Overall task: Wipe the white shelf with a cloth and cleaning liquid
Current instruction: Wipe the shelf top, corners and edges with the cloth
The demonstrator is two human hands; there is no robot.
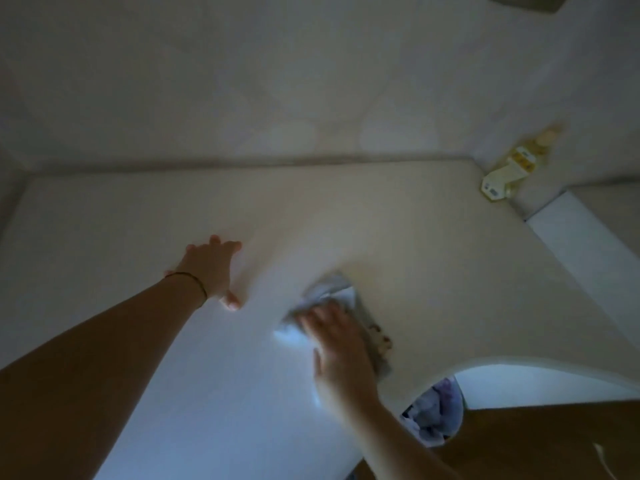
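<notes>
The big white shelf (415, 230) fills the middle of the frame, under a plain wall. The left hand (211, 268) lies flat and open on it. Right of it, the right hand (337, 344) presses a blurry cloth (329, 292) down. A yellow spray bottle (512, 164) stands upper right.

a pale wall (277, 81) fills the upper part of the view, dim and nearly featureless, with the corner of a greyish fixture (526, 2) cut off by the top edge at the right. low at the right lies a brown wooden floor (540, 441), and against it shows a bundle of bluish-white patterned fabric (434, 415), too blurred to identify. a narrow white panel (585, 251) slants along the right side, with a small strip of beige surface (613, 216) beyond it.
</notes>
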